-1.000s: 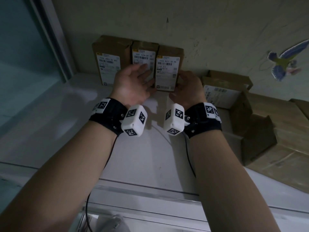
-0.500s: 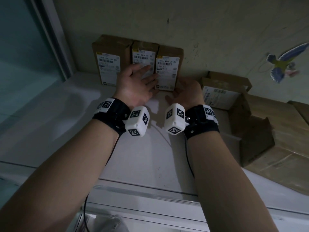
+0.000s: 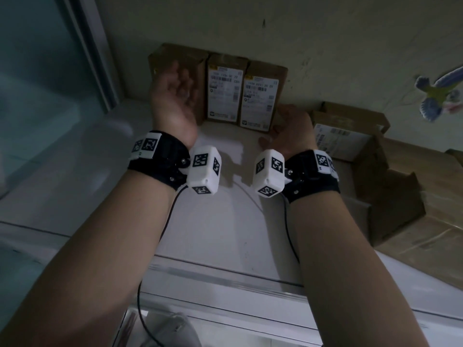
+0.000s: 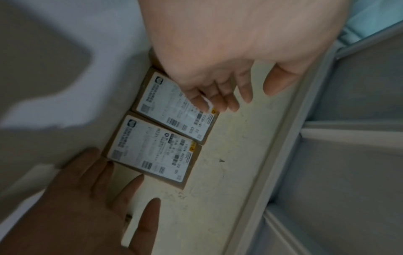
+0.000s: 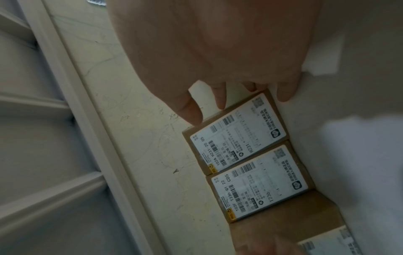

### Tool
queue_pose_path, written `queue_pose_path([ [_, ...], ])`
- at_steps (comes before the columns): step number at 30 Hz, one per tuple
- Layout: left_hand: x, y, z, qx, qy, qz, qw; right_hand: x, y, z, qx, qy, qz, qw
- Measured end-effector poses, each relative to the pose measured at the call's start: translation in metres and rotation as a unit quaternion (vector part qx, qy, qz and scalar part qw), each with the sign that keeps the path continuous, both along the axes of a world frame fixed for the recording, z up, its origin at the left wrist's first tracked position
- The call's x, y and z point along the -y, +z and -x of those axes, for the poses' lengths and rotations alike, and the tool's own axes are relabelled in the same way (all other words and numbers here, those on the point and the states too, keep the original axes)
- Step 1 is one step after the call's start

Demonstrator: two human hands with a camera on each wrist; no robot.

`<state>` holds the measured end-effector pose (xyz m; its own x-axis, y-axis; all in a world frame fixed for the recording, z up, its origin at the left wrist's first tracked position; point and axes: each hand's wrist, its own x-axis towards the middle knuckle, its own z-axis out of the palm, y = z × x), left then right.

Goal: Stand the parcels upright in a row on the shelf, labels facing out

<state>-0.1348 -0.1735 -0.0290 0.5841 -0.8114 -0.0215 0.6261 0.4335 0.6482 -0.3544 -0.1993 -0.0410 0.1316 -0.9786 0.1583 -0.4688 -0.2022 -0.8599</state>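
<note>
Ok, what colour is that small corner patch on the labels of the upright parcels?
Yellow, on the white label; clearest in the right wrist view.

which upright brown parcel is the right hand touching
The rightmost upright brown cardboard parcel, label 102A H231: the right hand touches its outer side; the other two stand further left.
</note>
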Motion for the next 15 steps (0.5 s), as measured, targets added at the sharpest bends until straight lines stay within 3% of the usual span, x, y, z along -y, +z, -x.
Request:
queue_pose_path([
  [3, -0.002, -0.001, -0.016, 0.03, 0.059, -0.048, 0.997, 0.006, 0.0, -0.005, 0.077, -0.011, -0.045, 0.996],
  [7, -0.004, -0.004, -0.025, 0.036, 0.033, -0.101, 0.994, 0.005, 0.004, -0.01, 0.193, 0.014, -0.101, 0.976],
  [11, 0.004, -0.016, -0.026, 0.055, 0.013, -0.153, 0.987, 0.006, -0.002, -0.016, 0.197, 0.012, -0.141, 0.97],
  [15, 0.009, -0.017, -0.025, 0.017, -0.001, -0.14, 0.99, 0.021, -0.017, -0.012, 0.232, 0.026, -0.189, 0.954],
])
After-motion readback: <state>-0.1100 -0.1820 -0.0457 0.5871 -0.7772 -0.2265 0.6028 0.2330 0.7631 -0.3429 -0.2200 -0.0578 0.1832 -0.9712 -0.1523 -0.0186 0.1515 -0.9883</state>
